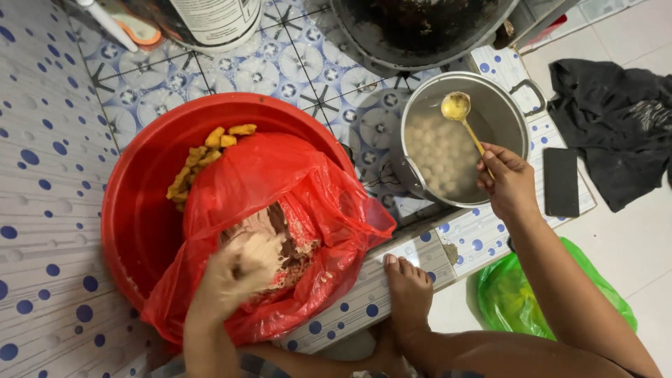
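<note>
A person's left hand (238, 269), coated in paste, grips a lump of pale meat mixture (283, 241) inside a red plastic bag (280, 182) set in a red basin (140, 203) on the tiled floor (42, 210). The right hand (507, 182) pinches a gold spoon (458, 112) over a steel pot (504, 112) of white balls (437, 154) near the raised tiles' edge.

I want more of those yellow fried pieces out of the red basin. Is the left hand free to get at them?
Probably not right away: the left hand is sunk in paste inside the red plastic bag, which bulges between it and the yellow fried pieces along the red basin's far rim.
</note>
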